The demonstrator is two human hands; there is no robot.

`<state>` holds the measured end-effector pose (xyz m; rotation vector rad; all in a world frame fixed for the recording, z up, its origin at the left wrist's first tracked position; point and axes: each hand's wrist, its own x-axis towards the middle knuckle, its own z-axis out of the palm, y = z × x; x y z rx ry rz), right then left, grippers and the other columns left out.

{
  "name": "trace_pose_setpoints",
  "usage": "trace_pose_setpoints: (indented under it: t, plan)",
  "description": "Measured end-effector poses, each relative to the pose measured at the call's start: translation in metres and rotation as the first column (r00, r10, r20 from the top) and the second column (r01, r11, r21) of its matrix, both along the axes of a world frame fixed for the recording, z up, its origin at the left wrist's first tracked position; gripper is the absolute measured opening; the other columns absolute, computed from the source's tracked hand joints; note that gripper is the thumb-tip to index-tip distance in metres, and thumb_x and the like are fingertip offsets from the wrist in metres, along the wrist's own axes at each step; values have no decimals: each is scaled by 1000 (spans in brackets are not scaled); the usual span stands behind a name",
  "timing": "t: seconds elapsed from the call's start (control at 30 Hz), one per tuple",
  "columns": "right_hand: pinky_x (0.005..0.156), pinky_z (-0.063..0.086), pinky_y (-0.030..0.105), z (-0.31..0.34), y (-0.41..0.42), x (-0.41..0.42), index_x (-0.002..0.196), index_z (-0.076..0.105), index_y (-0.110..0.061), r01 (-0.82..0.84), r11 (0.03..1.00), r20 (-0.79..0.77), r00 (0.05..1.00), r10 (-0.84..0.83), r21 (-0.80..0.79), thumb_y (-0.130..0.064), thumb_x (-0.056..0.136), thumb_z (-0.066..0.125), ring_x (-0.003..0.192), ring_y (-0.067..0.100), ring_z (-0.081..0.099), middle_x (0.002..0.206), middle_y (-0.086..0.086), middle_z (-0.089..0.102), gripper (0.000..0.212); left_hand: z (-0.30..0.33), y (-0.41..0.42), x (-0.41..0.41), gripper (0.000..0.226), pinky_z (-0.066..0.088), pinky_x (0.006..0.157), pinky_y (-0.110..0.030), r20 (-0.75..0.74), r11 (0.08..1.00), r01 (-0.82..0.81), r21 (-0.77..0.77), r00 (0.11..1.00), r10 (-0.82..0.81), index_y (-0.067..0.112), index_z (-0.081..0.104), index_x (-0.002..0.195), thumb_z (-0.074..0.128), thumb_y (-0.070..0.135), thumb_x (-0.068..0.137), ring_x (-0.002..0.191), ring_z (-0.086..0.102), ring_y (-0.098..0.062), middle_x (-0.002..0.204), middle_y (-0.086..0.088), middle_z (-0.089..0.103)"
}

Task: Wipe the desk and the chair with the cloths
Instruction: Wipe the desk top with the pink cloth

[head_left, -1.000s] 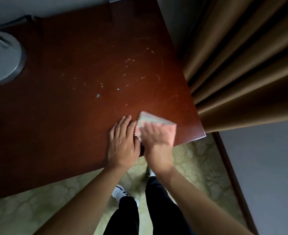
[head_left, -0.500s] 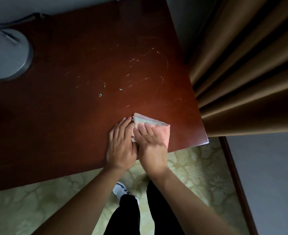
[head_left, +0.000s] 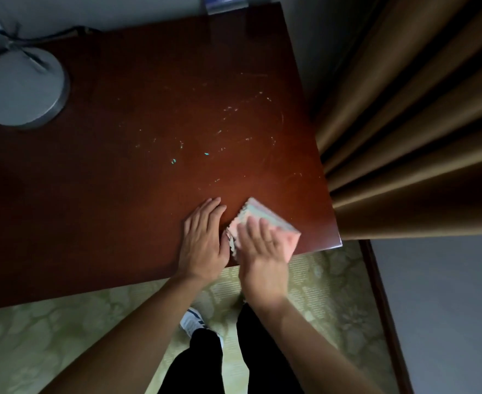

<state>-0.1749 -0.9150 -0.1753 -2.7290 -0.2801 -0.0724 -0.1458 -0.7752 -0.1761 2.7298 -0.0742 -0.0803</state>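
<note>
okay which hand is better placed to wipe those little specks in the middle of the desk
Right. The right hand already lies flat on the folded cloth, and the specks lie just beyond it on the desk. The left hand rests bare beside the cloth.

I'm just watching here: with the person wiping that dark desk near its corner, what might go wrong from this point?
The folded cloth under the right hand lies close to the desk corner, so a stroke could carry it over the edge. The pale specks sit farther back, and wiping toward the front might sweep them onto the carpet. A wide stroke to the left could perhaps nudge the round lamp base.
</note>
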Motion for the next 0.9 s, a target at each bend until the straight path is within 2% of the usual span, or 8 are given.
trace_pose_setpoints:
  t: [0.3,0.4,0.5,0.6,0.67,0.77,0.83,0.9]
  plan:
    - [108,39,49,6,92,-7,130,61,-13,-303,951,-96,950,297,-58,-13,76,63,132,30,46,140,6,54,54,16,78,-32,42,27,105,-40,63,965,-253,71,967,249,15,62,113,44,21,76,119,51,-19,123,0,62]
    - [109,38,46,6,136,-10,132,59,-17,-426,902,-145,899,413,-67,-25,74,73,134,27,44,142,2,52,60,14,126,-47,44,22,114,-38,130,955,-289,71,952,278,7,65,113,43,15,76,118,53,-23,118,-8,65]
    - [114,31,46,4,167,4,140,50,-20,-481,864,-146,875,462,-146,-33,87,63,139,25,36,148,0,43,56,11,165,-52,47,26,117,-44,166,976,-210,66,966,197,-3,67,114,42,9,75,115,55,-29,116,-16,66]
    - [117,7,48,-1,163,38,148,35,-17,-405,896,-207,907,367,-182,-31,92,52,145,30,20,156,4,29,60,15,180,-37,50,34,113,-47,141,986,-152,65,980,141,-6,67,113,42,8,73,110,60,-32,116,-17,67]
    - [117,14,50,0,144,61,143,45,-14,-185,975,-166,972,164,-120,-21,90,57,142,33,31,151,8,39,54,19,186,-23,49,36,111,-46,136,991,-128,46,983,121,-5,67,113,42,8,73,109,61,-32,115,-15,68]
    - [115,26,51,3,118,77,135,55,-11,71,995,-77,994,-76,-65,-20,94,53,136,35,40,143,11,49,43,24,192,-3,50,38,109,-46,134,994,-111,17,985,108,-1,67,116,41,11,76,110,58,-30,113,-13,67]
    - [112,29,52,6,127,76,134,56,-9,137,989,-81,987,-141,-59,-17,93,54,134,38,41,141,13,51,42,25,196,8,52,42,105,-47,130,994,-106,10,986,104,1,65,121,40,14,77,109,55,-30,112,-13,65]
    - [109,34,53,8,158,67,131,59,-10,24,992,-62,998,-31,-120,-11,88,56,131,41,45,139,14,53,42,24,202,18,54,43,102,-45,143,997,-75,8,987,73,2,63,123,43,14,76,107,55,-30,112,-14,63]
